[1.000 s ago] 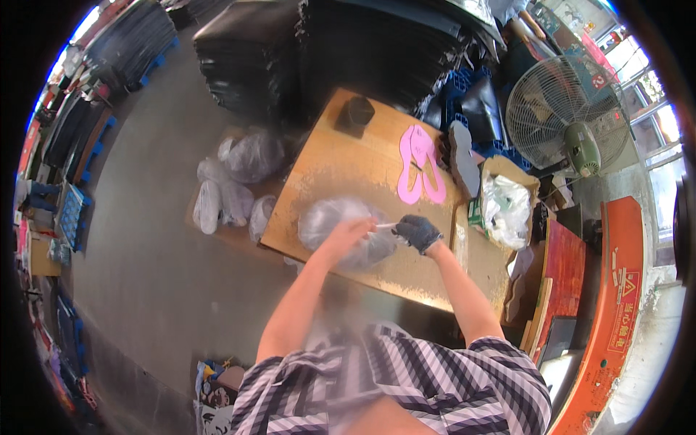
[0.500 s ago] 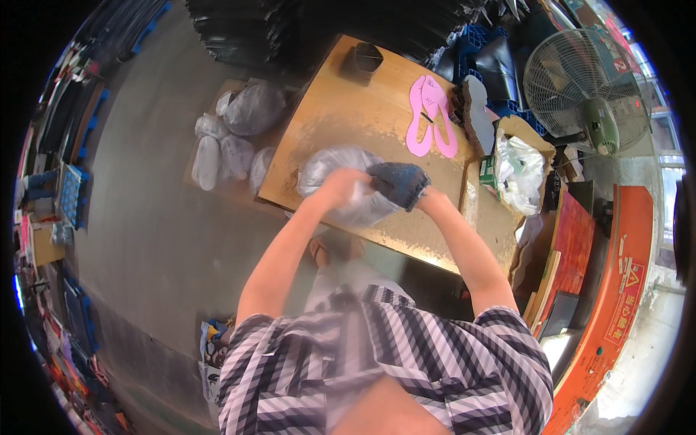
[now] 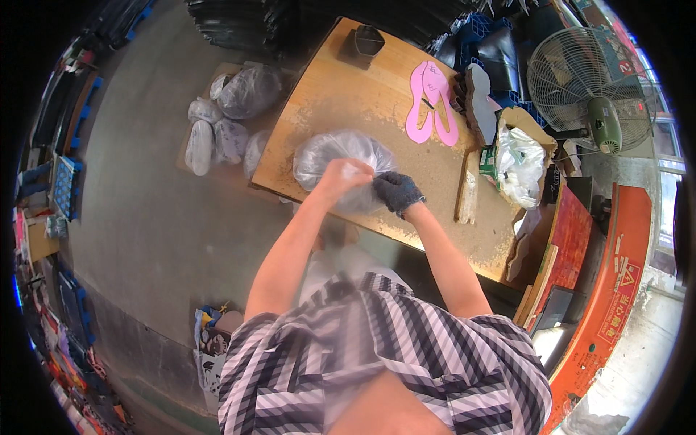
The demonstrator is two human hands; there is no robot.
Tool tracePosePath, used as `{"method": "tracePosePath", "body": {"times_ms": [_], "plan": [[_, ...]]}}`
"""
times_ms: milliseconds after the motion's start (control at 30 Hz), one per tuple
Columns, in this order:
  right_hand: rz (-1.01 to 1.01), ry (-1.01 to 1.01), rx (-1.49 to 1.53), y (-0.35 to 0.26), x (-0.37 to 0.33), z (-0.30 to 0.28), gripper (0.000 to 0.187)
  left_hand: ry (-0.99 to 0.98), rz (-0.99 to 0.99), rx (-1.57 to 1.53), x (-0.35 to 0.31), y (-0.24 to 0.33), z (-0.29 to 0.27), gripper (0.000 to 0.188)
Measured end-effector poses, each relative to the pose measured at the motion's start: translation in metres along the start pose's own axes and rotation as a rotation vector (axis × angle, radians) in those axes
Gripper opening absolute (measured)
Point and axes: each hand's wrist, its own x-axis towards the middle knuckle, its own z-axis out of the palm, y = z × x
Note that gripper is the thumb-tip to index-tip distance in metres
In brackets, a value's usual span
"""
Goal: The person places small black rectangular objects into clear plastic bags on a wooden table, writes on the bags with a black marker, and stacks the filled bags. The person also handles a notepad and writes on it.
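A full, clear plastic bag [image 3: 322, 156] rests near the front left of the wooden table [image 3: 406, 181]. Its gathered neck is pinched in my bare left hand [image 3: 346, 177]. My right hand [image 3: 398, 193], in a dark glove, is closed at the same gathered plastic, close beside the left. The fingertips of both hands almost meet there. What fills the bag cannot be made out through the plastic.
Pink sole-shaped cutouts [image 3: 433, 101] and a black hexagonal holder [image 3: 367, 42] lie farther back on the table. An open carton of plastic bags [image 3: 520, 167] and a fan [image 3: 598, 109] stand right. Filled bags [image 3: 250, 90] sit on the left.
My right hand has swung down and inward, from stretched out over the bag to a closed grip by the left hand. The bag's neck is now drawn together.
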Motion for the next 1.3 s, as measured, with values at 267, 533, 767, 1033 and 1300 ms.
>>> {"method": "tracePosePath", "body": {"times_ms": [267,533,767,1033,1300], "plan": [[-0.288,0.263,-0.463,-0.014,0.026,-0.03,0.026,0.28,0.384,0.94,0.005,0.02,0.021,0.025],[-0.573,-0.05,-0.271,-0.013,0.049,-0.011,0.037,0.494,0.468,0.945,0.032,0.006,0.003,0.026],[-0.286,-0.146,-0.354,-0.023,0.05,-0.018,0.033,0.472,0.655,0.768,0.021,-0.015,-0.003,0.015],[-0.317,0.075,-0.912,-0.005,0.074,0.008,0.025,0.38,0.846,0.96,-0.009,-0.011,-0.015,0.02],[-0.326,0.108,-0.994,0.023,0.102,0.014,0.026,0.436,0.741,0.951,-0.042,-0.022,-0.005,0.019]]}}
